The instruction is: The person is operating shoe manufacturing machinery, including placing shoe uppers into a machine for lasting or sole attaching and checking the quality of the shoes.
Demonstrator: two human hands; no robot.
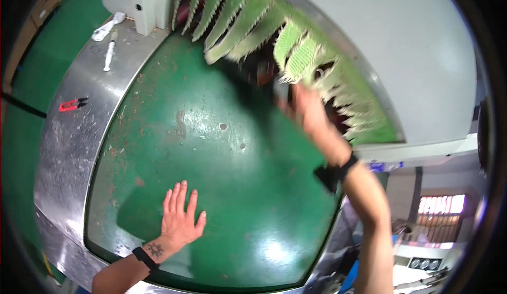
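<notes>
While left hand point(178, 216) lies flat on green belt point(222, 151), right hand point(309, 109) reaches green flaps point(296, 56)

Pretty bright overall, light coming from overhead — there's a white glare patch on the glossy green round table surface point(272, 252). The reaching right hand point(309, 109) is motion-blurred. Straight edges bow toward the dark rim — heavy fisheye vignette in the corners.

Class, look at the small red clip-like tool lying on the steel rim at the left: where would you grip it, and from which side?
Probably take the red tool by its red handle end, coming straight down from above: it lies flat on the steel rim, apart from other things, with its dark tips pointing right, toward the green table.
</notes>
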